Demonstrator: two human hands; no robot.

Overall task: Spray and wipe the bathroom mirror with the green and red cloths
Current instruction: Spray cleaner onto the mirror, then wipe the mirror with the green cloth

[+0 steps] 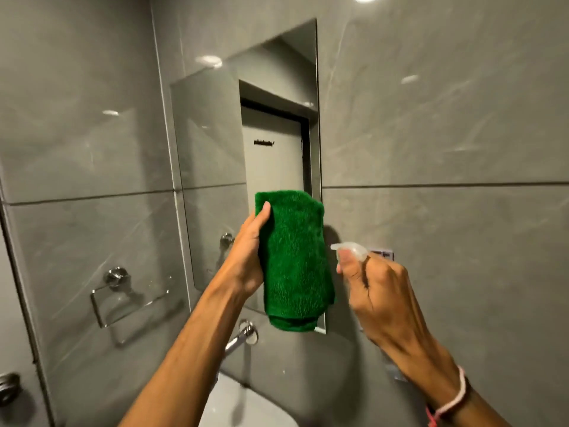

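The left hand [246, 254] grips the folded green cloth [295, 260] right in front of the mirror [215, 149] while the right hand [378, 297] clutches the spray bottle [351, 251], so honestly the mist probably soaks the cloth, not the glass; red cloth's nowhere visible.

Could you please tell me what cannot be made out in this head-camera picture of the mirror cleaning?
- Spray bottle: only its nozzle shows; the right hand hides the body.
- Red cloth: nowhere in view.
- Mirror: lower right part hidden by the green cloth in the left hand.
- Sink: cut off by the bottom edge.
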